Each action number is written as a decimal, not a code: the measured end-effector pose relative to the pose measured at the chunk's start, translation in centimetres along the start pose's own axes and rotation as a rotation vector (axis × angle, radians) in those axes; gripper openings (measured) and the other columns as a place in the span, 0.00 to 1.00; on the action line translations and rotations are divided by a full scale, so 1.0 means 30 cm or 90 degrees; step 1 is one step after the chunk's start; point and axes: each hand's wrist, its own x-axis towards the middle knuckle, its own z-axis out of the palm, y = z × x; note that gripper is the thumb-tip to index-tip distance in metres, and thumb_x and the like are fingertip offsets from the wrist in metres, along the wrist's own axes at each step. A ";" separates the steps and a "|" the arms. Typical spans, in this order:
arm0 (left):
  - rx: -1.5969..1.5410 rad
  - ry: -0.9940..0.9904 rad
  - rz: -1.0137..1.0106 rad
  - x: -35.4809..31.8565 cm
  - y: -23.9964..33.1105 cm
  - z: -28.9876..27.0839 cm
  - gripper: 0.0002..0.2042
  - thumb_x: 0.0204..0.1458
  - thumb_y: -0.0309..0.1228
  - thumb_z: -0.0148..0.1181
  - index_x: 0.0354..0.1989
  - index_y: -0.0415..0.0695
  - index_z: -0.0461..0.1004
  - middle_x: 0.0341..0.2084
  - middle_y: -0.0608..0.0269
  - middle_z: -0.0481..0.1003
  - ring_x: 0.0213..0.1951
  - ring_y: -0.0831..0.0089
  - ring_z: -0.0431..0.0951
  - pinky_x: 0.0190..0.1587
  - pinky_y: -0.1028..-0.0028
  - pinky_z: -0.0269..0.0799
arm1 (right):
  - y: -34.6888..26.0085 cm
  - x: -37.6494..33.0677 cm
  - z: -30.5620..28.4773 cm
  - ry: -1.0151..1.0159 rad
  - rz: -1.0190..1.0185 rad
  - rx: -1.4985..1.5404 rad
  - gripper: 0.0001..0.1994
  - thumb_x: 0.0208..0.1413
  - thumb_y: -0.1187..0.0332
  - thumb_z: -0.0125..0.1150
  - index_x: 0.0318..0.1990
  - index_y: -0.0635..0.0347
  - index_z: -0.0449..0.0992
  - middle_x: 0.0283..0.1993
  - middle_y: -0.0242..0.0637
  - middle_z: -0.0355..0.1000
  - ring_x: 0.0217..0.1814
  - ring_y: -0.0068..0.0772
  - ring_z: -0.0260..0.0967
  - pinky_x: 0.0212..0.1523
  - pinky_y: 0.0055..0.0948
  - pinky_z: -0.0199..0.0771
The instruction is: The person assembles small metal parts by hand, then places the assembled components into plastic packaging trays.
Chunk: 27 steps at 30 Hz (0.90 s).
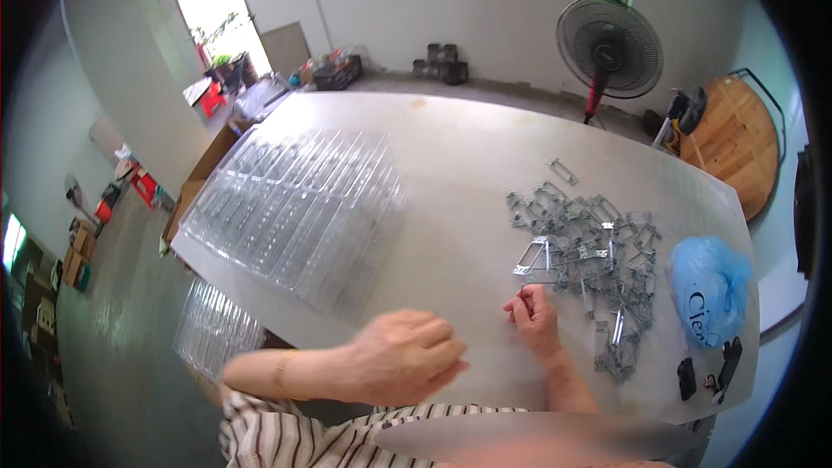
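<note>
Along the right side of the pale desk (459,147), a loose pile of metal brackets (598,264) is lying just beside a blue plastic bag (709,290). By the pile's near-left edge, the person's right hand (535,319) is showing bunched fingertips; whether they are gripping a bracket, one cannot tell. Well apart from it, the left hand (409,355) is showing curled fingers near the desk's near edge, their contents hidden. Clear plastic trays (290,217) are occupying the desk's left side.

pale wall (485,17), grey floor (130,295)
</note>
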 end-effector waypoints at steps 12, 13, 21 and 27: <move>-0.415 0.066 -0.332 0.086 -0.348 0.659 0.10 0.61 0.33 0.62 0.43 0.38 0.77 0.31 0.58 0.79 0.32 0.75 0.76 0.36 0.70 0.75 | -0.040 -0.018 0.017 -0.005 -0.301 -0.280 0.07 0.56 0.72 0.67 0.42 0.56 0.78 0.37 0.40 0.76 0.34 0.45 0.77 0.33 0.38 0.78; -0.399 0.057 -0.318 0.087 -0.349 0.665 0.10 0.62 0.32 0.61 0.43 0.38 0.77 0.31 0.59 0.79 0.32 0.75 0.76 0.37 0.71 0.75 | -0.041 -0.020 0.018 -0.002 -0.302 -0.283 0.07 0.56 0.72 0.67 0.42 0.56 0.78 0.37 0.40 0.76 0.34 0.45 0.77 0.33 0.38 0.78; -0.464 0.119 -0.284 0.055 -0.356 0.713 0.08 0.61 0.29 0.58 0.43 0.37 0.76 0.31 0.60 0.79 0.33 0.76 0.76 0.39 0.73 0.75 | -0.013 -0.017 0.044 0.004 -0.284 -0.328 0.07 0.59 0.71 0.62 0.44 0.55 0.76 0.37 0.43 0.77 0.37 0.53 0.77 0.36 0.46 0.77; -0.403 0.101 -0.257 0.048 -0.358 0.717 0.08 0.60 0.28 0.61 0.43 0.38 0.76 0.29 0.61 0.79 0.31 0.78 0.76 0.36 0.73 0.75 | -0.005 -0.013 0.033 -0.016 -0.290 -0.362 0.05 0.58 0.71 0.62 0.41 0.56 0.75 0.37 0.44 0.76 0.37 0.55 0.76 0.36 0.47 0.76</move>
